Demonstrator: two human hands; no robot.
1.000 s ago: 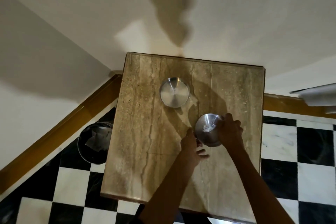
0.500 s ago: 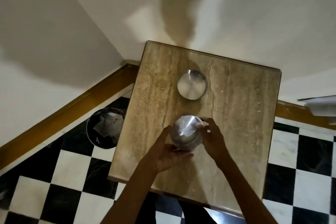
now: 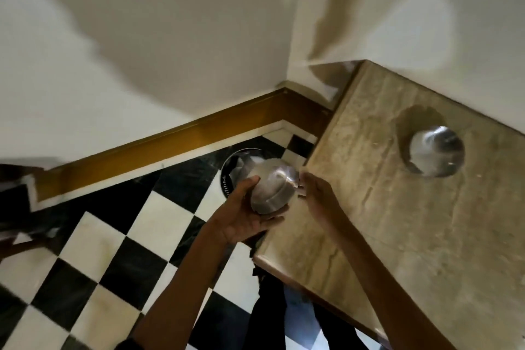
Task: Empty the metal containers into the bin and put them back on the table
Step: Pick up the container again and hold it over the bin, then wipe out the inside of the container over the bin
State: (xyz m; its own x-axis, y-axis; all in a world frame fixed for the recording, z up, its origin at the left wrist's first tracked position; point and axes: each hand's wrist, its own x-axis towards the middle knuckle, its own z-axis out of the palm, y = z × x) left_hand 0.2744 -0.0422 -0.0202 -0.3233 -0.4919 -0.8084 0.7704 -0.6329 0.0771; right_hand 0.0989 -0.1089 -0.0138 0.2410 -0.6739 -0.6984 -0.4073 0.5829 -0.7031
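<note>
My left hand (image 3: pixel 244 213) cups a round metal container (image 3: pixel 272 189) from below and holds it tilted over the table's left edge, partly above the black bin (image 3: pixel 230 176) on the floor. My right hand (image 3: pixel 318 196) is at the container's right side, fingertips touching or very near its rim. The container hides most of the bin's opening; crumpled paper shows inside. A second metal container (image 3: pixel 436 155) stands on the marble table (image 3: pixel 412 221) toward its far side.
The table sits in a wall corner with a brown skirting board (image 3: pixel 170 142) along the wall. The floor is black and white checked tile (image 3: pixel 113 250). A dark object (image 3: pixel 11 179) lies at the far left edge.
Both hands have carried the metal container left off the table's middle to its left edge, over the bin. My view has swung left; the frame is blurred by motion.
</note>
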